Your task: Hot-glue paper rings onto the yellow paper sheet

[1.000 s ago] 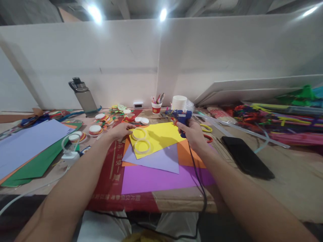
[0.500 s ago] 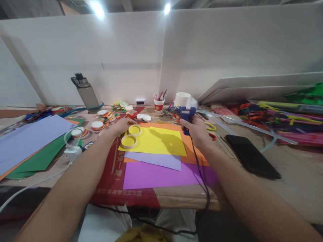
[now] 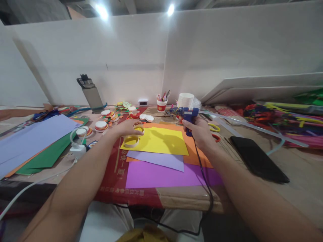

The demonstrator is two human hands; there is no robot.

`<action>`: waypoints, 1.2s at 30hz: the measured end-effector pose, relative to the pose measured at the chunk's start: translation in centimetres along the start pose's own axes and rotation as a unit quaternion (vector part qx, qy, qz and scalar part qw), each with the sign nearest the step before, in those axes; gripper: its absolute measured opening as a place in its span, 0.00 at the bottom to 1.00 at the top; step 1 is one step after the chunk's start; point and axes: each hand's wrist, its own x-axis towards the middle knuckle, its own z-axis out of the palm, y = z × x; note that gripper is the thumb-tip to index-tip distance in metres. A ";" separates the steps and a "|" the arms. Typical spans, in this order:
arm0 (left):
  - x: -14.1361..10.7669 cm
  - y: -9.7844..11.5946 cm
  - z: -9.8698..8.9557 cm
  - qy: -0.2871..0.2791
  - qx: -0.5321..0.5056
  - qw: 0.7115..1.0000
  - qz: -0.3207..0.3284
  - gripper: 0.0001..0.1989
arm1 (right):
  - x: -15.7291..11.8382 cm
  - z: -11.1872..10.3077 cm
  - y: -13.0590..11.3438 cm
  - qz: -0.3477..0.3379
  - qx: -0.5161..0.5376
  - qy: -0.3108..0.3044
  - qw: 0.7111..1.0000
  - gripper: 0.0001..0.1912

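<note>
My right hand [image 3: 200,131] is wrapped round the grip of a blue hot glue gun [image 3: 188,115], which points left above the paper; its black cord hangs to the table's front edge. My left hand [image 3: 128,127] has its fingers and thumb closed about the farther of two pale rings [image 3: 138,128]. Just in front of that hand is the nearer pale ring [image 3: 131,142], over the corner of a yellow sheet [image 3: 161,143]. Whether the two rings are joined cannot be made out.
Orange, lilac and purple sheets [image 3: 161,176] lie beneath the yellow one. A phone [image 3: 257,159] and scissors [image 3: 214,127] are on the right. Layered paper discs [image 3: 101,125], a white plug [image 3: 78,150] and a bottle [image 3: 91,94] stand left. Behind are a pen cup [image 3: 162,105] and stacked cups [image 3: 185,100].
My left hand has come from behind the rings and closed its fingers on the farther one. The glue gun stays in my right hand, hardly moved. The view has shifted slightly.
</note>
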 end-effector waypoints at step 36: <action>0.8 11.1 7.1 0.031 0.063 0.992 0.109 0.55 | 1.1 -0.9 -0.7 -0.033 0.022 0.031 0.999 0.12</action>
